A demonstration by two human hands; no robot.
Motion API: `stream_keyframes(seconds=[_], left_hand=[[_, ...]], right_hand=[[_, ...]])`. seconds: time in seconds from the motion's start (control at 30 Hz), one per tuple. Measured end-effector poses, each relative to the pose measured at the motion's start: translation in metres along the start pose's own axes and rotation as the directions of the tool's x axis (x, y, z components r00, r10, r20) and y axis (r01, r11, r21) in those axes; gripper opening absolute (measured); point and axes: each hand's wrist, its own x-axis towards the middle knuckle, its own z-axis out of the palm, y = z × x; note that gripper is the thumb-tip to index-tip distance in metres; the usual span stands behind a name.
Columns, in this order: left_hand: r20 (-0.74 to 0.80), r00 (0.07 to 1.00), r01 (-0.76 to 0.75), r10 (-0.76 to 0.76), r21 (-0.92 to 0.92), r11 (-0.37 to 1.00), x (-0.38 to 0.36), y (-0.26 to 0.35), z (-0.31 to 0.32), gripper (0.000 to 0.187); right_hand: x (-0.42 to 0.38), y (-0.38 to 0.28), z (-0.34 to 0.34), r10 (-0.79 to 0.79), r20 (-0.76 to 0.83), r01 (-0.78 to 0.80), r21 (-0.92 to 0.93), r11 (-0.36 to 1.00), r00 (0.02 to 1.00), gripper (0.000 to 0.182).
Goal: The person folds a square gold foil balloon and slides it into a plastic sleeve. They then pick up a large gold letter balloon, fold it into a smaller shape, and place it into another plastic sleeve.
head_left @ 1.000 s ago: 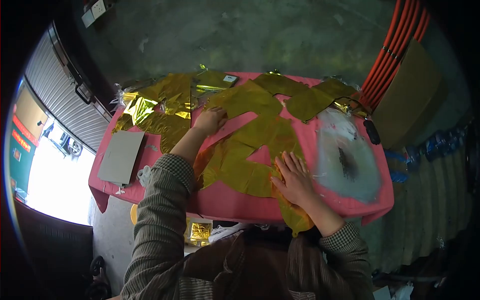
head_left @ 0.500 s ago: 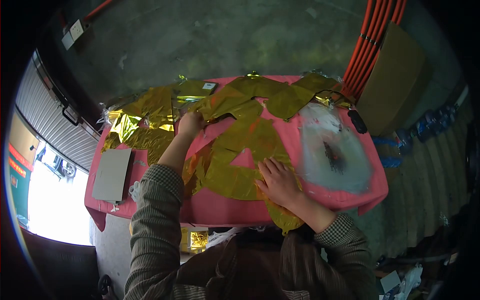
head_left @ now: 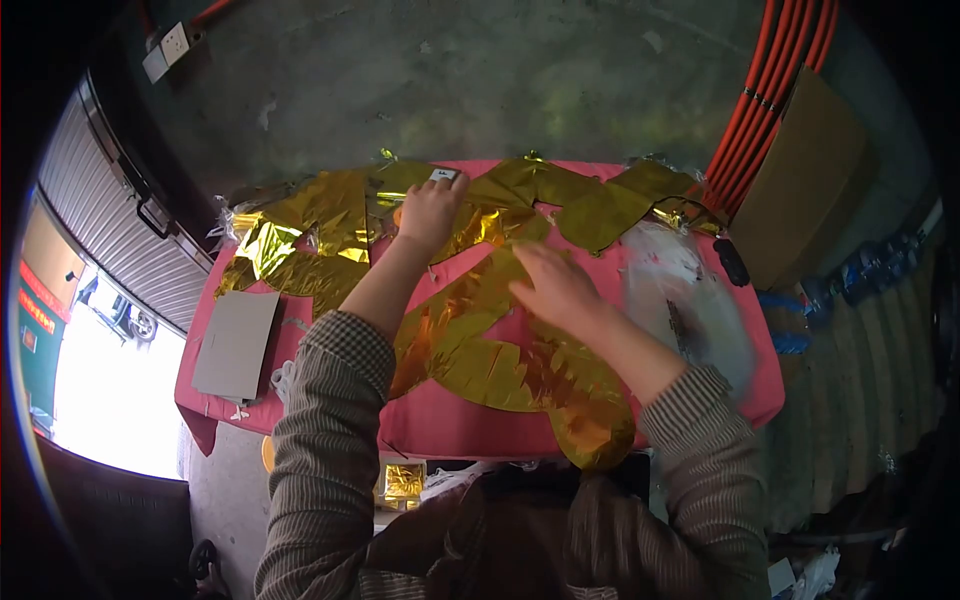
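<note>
A flat gold foil balloon (head_left: 485, 370), wrinkled and with a cut-out in its middle, lies across the pink-covered table (head_left: 450, 430). Its rounded lower end hangs at the near edge. My left hand (head_left: 432, 215) is stretched to the back of the table, its fingers curled at the foil beside a small white label (head_left: 444, 174). What the fingertips pinch is mostly hidden behind the hand. My right hand (head_left: 560, 288) is over the right side of the balloon, fingers extended and thumb apart, with the fingertips close to the foil.
More gold foil (head_left: 335, 215) covers the back left, and another piece (head_left: 615, 210) lies at the back right. Grey boards (head_left: 235, 345) sit at the left. A clear plastic bag (head_left: 680, 310) and a black object (head_left: 731, 262) lie at the right. A cardboard sheet (head_left: 805, 180) leans behind.
My left hand has moved away from me and to the right. My right hand has lifted from the lower foil and moved farther back. The foil's lower part is more wrinkled, and the view has shifted slightly.
</note>
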Motion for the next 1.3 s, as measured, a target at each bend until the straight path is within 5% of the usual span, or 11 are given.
stream_keyframes(seconds=[0.17,0.4,0.53,0.6,0.67,0.73,0.8,0.87,0.93,1.13,1.3], left_hand=[[0.066,0.992,-0.102,0.103,-0.011,0.995,0.008,0.024,-0.02,0.034],[0.041,0.995,-0.09,0.088,0.047,0.995,-0.008,-0.003,-0.025,0.027],[0.026,0.998,0.063,-0.063,-0.007,0.998,-0.009,-0.043,-0.027,0.009],[-0.014,0.931,0.359,-0.365,-0.149,0.921,-0.012,-0.057,-0.027,0.009],[-0.088,0.905,0.392,-0.417,-0.212,0.895,-0.017,-0.061,-0.019,0.013],[0.124,0.909,0.416,-0.398,-0.329,0.848,-0.03,-0.041,-0.003,0.014],[0.41,0.903,0.303,-0.127,-0.401,0.865,-0.044,-0.017,0.009,0.027],[0.342,0.936,0.076,0.08,-0.421,0.904,-0.067,0.004,0.033,0.046],[0.42,0.906,0.142,0.058,-0.43,0.892,-0.079,0.013,0.043,0.052],[0.498,0.866,0.199,0.037,-0.412,0.889,-0.081,0.015,0.044,0.058],[0.503,0.863,0.191,0.039,-0.399,0.897,-0.081,0.017,0.042,0.058]], right_hand=[[0.084,0.026,0.044,-0.011,-0.391,0.013,0.002,1.0,0.92,0.042],[0.142,0.053,0.051,0.132,-0.406,-0.021,0.266,0.964,0.904,0.011],[0.152,0.07,0.042,0.004,-0.381,0.019,0.056,0.998,0.925,0.014],[0.156,0.078,0.031,0.188,-0.379,-0.133,0.166,0.977,0.906,0.016],[0.158,0.081,0.011,0.425,-0.3,-0.232,0.512,0.827,0.854,0.013],[0.17,0.108,0.016,0.485,-0.332,-0.13,0.703,0.699,0.809,0.011],[0.174,0.108,0.002,0.468,-0.382,-0.052,0.729,0.683,0.797,0.009],[0.181,0.112,-0.023,0.521,-0.367,-0.168,0.673,0.721,0.77,0.015],[0.197,0.14,-0.048,0.473,-0.5,-0.203,0.501,0.841,0.725,0.026],[0.176,0.117,-0.172,0.598,-0.63,0.045,0.707,0.706,0.495,0.027],[0.158,0.119,-0.253,0.498,-0.811,0.337,0.582,0.74,0.307,0.015]])
